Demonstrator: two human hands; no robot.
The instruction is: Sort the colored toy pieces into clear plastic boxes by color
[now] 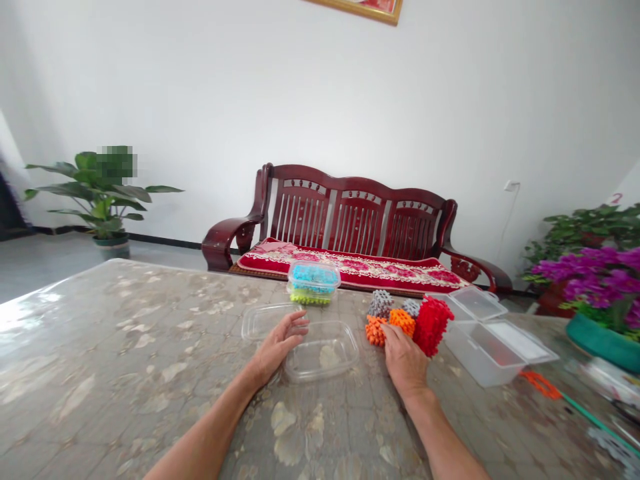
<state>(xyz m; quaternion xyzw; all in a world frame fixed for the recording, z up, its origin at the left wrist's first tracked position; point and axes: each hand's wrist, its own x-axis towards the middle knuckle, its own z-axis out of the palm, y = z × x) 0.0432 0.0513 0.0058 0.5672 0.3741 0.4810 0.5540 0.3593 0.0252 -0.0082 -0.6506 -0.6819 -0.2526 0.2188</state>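
Observation:
My left hand rests at the left rim of an empty clear plastic container, its fingers stretched out and slightly apart. Behind that hand lies another clear container piece, perhaps a lid. My right hand has its fingers closed at a stack of orange snowflake-shaped plastic pieces; the thumb is mostly hidden. Close around it are a second orange stack, grey stacks and a tall red stack. Farther back, clear boxes hold blue pieces above green pieces.
An open translucent box stands to the right, its lid behind it. Orange pieces, a green stick and grey pieces lie at the right. Purple flowers in a teal pot stand beyond. A wooden bench is behind the table.

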